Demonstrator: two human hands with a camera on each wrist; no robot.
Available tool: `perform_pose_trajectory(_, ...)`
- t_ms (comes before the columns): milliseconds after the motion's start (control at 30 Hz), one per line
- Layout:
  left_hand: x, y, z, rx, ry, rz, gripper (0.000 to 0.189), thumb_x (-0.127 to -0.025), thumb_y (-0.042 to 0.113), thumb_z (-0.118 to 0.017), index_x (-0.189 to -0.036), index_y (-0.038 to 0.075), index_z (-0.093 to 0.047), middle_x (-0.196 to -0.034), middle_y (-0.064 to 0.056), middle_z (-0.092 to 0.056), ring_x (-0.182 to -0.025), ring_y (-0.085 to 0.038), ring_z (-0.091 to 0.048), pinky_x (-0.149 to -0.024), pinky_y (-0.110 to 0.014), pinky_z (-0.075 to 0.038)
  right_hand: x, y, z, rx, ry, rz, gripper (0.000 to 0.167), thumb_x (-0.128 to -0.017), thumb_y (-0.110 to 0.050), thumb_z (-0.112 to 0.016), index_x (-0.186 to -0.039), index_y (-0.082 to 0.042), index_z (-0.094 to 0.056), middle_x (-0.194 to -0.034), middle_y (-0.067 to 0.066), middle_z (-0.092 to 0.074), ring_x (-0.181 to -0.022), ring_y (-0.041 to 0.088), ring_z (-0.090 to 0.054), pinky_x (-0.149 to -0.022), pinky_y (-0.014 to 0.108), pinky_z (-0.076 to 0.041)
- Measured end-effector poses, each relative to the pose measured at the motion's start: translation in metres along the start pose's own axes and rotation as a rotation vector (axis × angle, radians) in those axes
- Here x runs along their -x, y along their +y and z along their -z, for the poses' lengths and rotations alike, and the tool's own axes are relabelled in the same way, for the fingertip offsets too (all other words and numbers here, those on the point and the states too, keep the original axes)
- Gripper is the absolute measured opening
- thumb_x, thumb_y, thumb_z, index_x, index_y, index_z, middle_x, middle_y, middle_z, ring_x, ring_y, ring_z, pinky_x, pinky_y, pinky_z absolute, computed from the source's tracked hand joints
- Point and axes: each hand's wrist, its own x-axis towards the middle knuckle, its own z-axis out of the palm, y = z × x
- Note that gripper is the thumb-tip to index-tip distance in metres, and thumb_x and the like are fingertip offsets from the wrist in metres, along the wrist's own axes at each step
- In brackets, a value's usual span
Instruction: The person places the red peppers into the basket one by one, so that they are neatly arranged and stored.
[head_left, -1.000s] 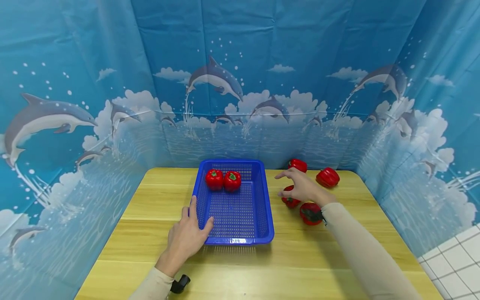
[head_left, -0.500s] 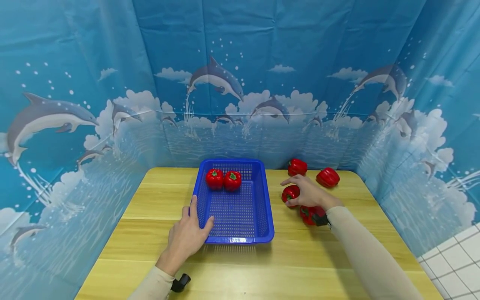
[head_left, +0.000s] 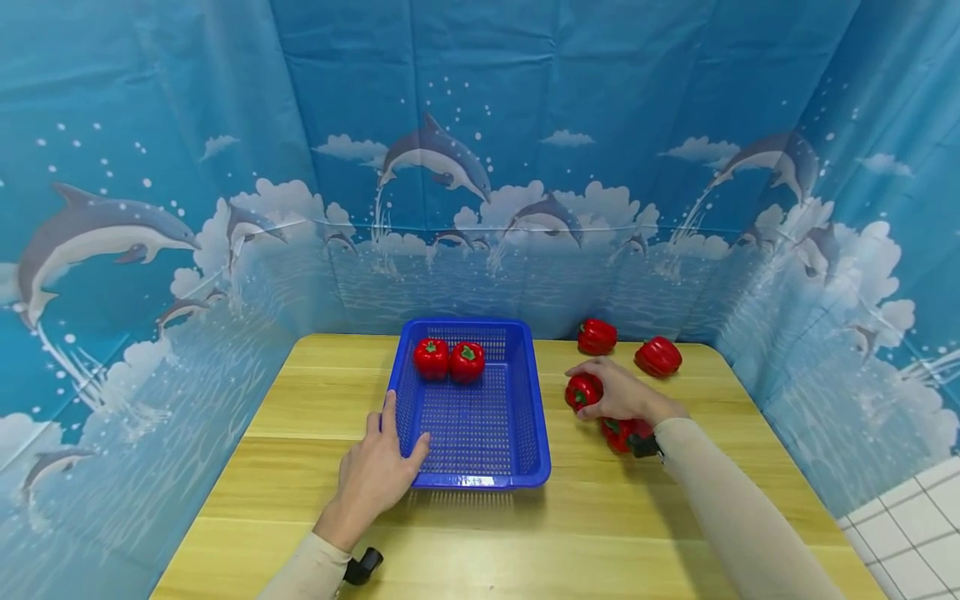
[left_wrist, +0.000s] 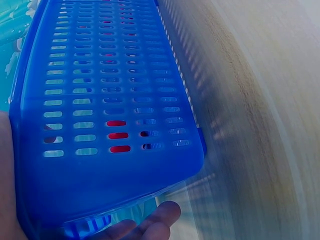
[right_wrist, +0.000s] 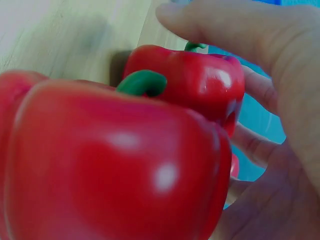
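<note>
My left hand (head_left: 378, 467) holds the near left corner of a blue plastic basket (head_left: 531, 400), thumb over the rim. In the left wrist view its fingertips (left_wrist: 167, 212) show beside the lower end of the slotted basket wall (left_wrist: 100, 175). Two red bell peppers (head_left: 467, 362) stand in the basket's far left part. Right of the basket, my right hand (head_left: 621, 392) curls round another red bell pepper (head_left: 582, 391), thumb on its near side. A closer bell pepper (right_wrist: 115, 160) fills much of the right wrist view, partly covering the held bell pepper (right_wrist: 185, 82).
Two more red bell peppers (head_left: 657, 357) lie at the table's far right. One bell pepper (head_left: 617, 433) sits under my right wrist, partly hidden by the black wrist camera (head_left: 645, 444). A blue dolphin curtain (head_left: 480, 283) borders the wooden table (head_left: 300, 467).
My right hand has moved slightly right and nearer, and its fingers have closed round the bell pepper beside the basket. The left hand has stayed at the basket corner.
</note>
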Motion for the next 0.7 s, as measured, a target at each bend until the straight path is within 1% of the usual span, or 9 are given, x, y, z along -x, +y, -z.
perform_pose_trajectory(167, 0.0000, -0.0005, -0.0008, 0.003, 0.006, -0.006, 0.104, -0.112, 0.059, -0.069, -0.187, 0.006, -0.019, -0.169, -0.035, -0.053, -0.068, -0.030, -0.063, -0.055, -0.038, -0.055, 0.0001, -0.0015, -0.0011, 0.009, 0.005, 0.005, 0.077, -0.096, -0.024, -0.098, -0.164, -0.011, -0.064, -0.174, 0.036, -0.046, -0.154, 0.060, -0.053, -0.124, 0.076, -0.052)
perform_pose_trajectory(333, 0.0013, -0.0005, -0.0019, -0.003, 0.000, -0.002, 0.105, -0.112, 0.060, -0.068, -0.187, 0.007, -0.018, -0.169, -0.035, -0.053, -0.068, -0.029, -0.062, -0.054, -0.037, -0.054, 0.0000, -0.0037, -0.0029, 0.012, 0.007, 0.011, 0.076, -0.095, -0.021, -0.098, -0.163, -0.010, -0.063, -0.165, 0.033, -0.057, -0.145, 0.054, -0.062, -0.120, 0.072, -0.057)
perform_pose_trajectory(433, 0.0013, -0.0001, -0.0020, 0.004, 0.001, 0.001, 0.105, -0.112, 0.059, -0.069, -0.187, 0.007, -0.017, -0.169, -0.035, -0.052, -0.068, -0.029, -0.062, -0.054, -0.037, -0.054, -0.0011, -0.0039, -0.0034, 0.020, 0.016, 0.014, 0.075, -0.095, -0.022, -0.098, -0.161, -0.010, -0.064, -0.160, 0.031, -0.063, -0.142, 0.051, -0.065, -0.119, 0.069, -0.058)
perform_pose_trajectory(567, 0.0005, 0.0005, -0.0014, 0.007, 0.007, -0.001, 0.105, -0.112, 0.059, -0.069, -0.187, 0.007, -0.018, -0.169, -0.035, -0.053, -0.069, -0.029, -0.063, -0.054, -0.037, -0.055, -0.0019, -0.0034, -0.0038, 0.023, 0.027, 0.009, 0.074, -0.096, -0.024, -0.099, -0.160, -0.011, -0.064, -0.158, 0.029, -0.064, -0.140, 0.049, -0.067, -0.118, 0.067, -0.060)
perform_pose_trajectory(700, 0.0005, 0.0005, -0.0004, -0.001, 0.005, -0.002, 0.105, -0.112, 0.059, -0.069, -0.187, 0.007, -0.018, -0.168, -0.035, -0.053, -0.070, -0.030, -0.064, -0.054, -0.038, -0.056, -0.0011, -0.0042, -0.0051, 0.011, 0.027, 0.016, 0.075, -0.095, -0.024, -0.099, -0.160, -0.009, -0.064, -0.157, 0.028, -0.066, -0.138, 0.048, -0.068, -0.118, 0.066, -0.060)
